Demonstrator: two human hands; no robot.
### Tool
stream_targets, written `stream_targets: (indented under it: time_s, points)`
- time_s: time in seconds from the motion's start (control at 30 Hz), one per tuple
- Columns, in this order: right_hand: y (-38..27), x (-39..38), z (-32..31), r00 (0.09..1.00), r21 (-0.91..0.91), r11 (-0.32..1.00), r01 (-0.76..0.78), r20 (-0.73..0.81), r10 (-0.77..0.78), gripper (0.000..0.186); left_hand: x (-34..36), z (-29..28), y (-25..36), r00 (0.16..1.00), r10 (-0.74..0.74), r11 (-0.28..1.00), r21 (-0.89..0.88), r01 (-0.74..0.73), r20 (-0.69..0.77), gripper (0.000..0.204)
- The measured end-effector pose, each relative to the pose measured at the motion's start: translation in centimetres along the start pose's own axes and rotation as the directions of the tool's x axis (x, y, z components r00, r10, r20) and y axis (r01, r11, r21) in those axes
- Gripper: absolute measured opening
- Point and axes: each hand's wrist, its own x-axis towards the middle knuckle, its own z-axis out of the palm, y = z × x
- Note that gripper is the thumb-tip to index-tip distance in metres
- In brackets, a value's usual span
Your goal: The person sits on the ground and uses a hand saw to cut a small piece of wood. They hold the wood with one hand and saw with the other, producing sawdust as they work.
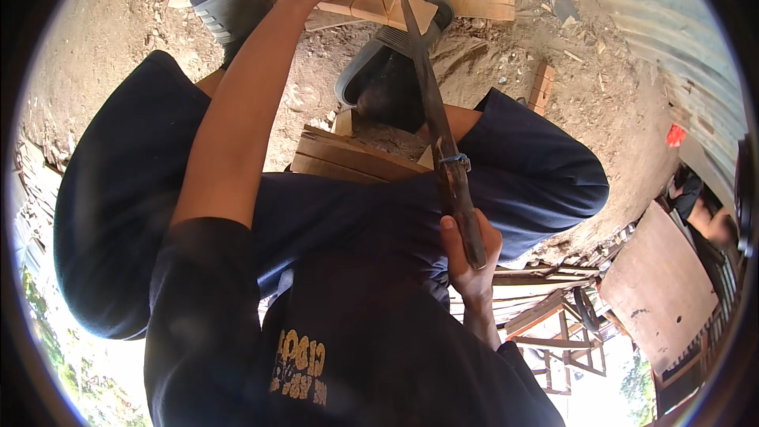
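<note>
Over lap (340, 205), blade (420, 55) in R hand (473, 277), tip/long axis fwd-L

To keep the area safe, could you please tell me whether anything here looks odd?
Mainly the blue binding around the long dark tool in the right hand: its colour stands out and it looks makeshift, perhaps a repair. A bright red scrap also stands out beside the corrugated sheet.

Daylight is overexposing the lower-left and lower-right margins. Black vignetting is enclosing the rounded field. Barrel distortion is bending the corrugated sheet (672, 39). The dark shirt (379, 332) is showing little detail.
</note>
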Motion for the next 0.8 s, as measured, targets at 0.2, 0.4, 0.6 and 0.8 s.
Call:
stream_targets:
  time_s: [0.2,0.4,0.6,0.8]
  points:
    - [0.8,0.2,-0.1,0.999,0.000,0.999,0.046,-0.001,-0.046,0.019,0.0,-1.9,1.3,0.994,-0.061,0.998,-0.017,0.062,0.090,0.044]
    - [1.0,1.0,0.3,0.996,0.015,0.997,0.082,0.020,-0.082,0.021,0.9,-2.0,1.4,0.995,-0.021,1.000,-0.002,0.021,0.096,0.042]
    - [1.0,1.2,0.7,0.999,0.057,0.998,0.026,0.032,-0.028,0.023,1.9,-1.1,0.4,0.999,-0.004,0.999,0.054,0.001,0.053,0.041]
    - [1.5,1.8,0.4,1.000,0.100,0.995,-0.005,0.011,0.004,0.024,-2.5,2.0,-2.2,0.757,0.462,0.883,0.167,-0.438,-0.462,0.049]
